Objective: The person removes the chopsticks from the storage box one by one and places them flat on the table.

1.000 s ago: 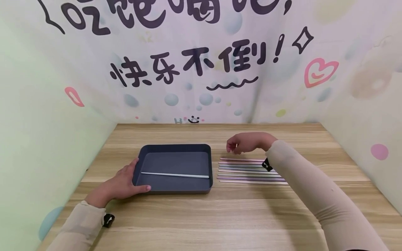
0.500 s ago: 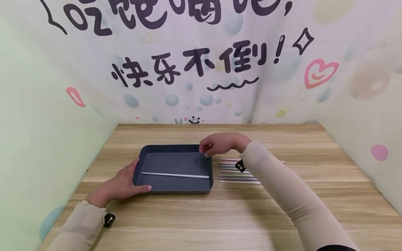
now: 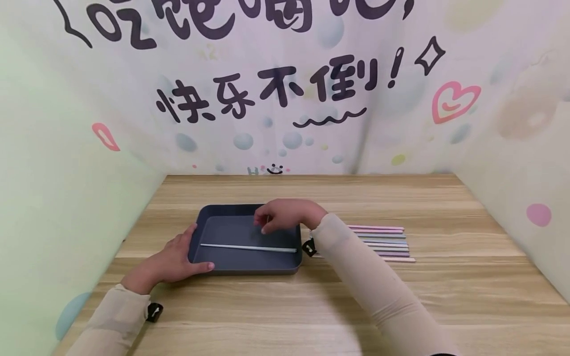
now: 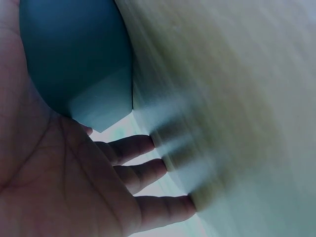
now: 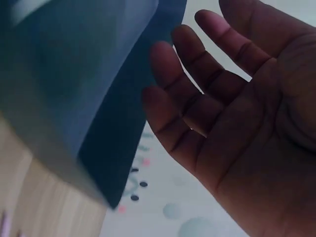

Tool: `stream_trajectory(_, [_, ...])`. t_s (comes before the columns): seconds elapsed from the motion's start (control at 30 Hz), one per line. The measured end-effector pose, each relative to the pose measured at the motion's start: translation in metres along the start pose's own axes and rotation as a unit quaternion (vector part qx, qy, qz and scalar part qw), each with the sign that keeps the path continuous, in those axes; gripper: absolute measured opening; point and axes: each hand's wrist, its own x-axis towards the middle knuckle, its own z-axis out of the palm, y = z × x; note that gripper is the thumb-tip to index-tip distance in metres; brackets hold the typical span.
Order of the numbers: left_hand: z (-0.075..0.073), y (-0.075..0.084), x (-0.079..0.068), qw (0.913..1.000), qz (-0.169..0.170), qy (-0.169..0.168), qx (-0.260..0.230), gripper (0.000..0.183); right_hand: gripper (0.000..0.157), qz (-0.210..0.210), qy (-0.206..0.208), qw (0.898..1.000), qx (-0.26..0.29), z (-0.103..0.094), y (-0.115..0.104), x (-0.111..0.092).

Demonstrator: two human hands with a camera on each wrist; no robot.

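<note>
A dark blue tray [image 3: 249,271] lies on the wooden table, with one pale thin stick [image 3: 249,247] lengthwise inside it. My left hand [image 3: 180,254] rests against the tray's front left corner: thumb along the front wall, fingers straight by the left wall. The left wrist view shows that palm [image 4: 74,187] against the tray corner [image 4: 74,54]. My right hand [image 3: 278,215] hovers over the tray's far middle with fingers pointing down. Seen from the right wrist, this hand [image 5: 232,113] has relaxed fingers and holds nothing beside the tray wall [image 5: 74,84].
Several pastel sticks [image 3: 383,243], pink, green and purple, lie in a row on the table [image 3: 311,306] just right of the tray. Printed walls close in the table at the back and on both sides.
My right hand has moved left, from above the row of sticks to over the tray. The left hand, the tray and the stick inside it have stayed put.
</note>
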Motion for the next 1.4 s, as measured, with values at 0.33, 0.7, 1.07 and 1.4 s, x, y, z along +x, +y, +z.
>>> stream_trajectory(0.33, [0.000, 0.001, 0.001, 0.9997, -0.020, -0.010, 0.008, 0.122, 0.027, -0.005, 0.012, 1.000, 0.008, 0.019, -0.008, 0.027])
stream_trajectory(0.7, [0.002, 0.001, 0.000, 0.9999, -0.008, -0.003, 0.011, 0.123, 0.019, 0.008, 0.029, 0.999, 0.019, 0.051, -0.005, 0.048])
stream_trajectory(1.07, [-0.001, 0.005, 0.002, 0.9998, -0.014, -0.009, 0.013, 0.123, 0.015, 0.000, 0.030, 0.999, 0.022, 0.056, 0.002, 0.050])
stream_trajectory(1.4, [0.001, 0.003, 0.002, 0.9999, -0.005, -0.002, 0.015, 0.121, 0.008, 0.008, 0.048, 0.999, -0.021, 0.060, 0.000, 0.053])
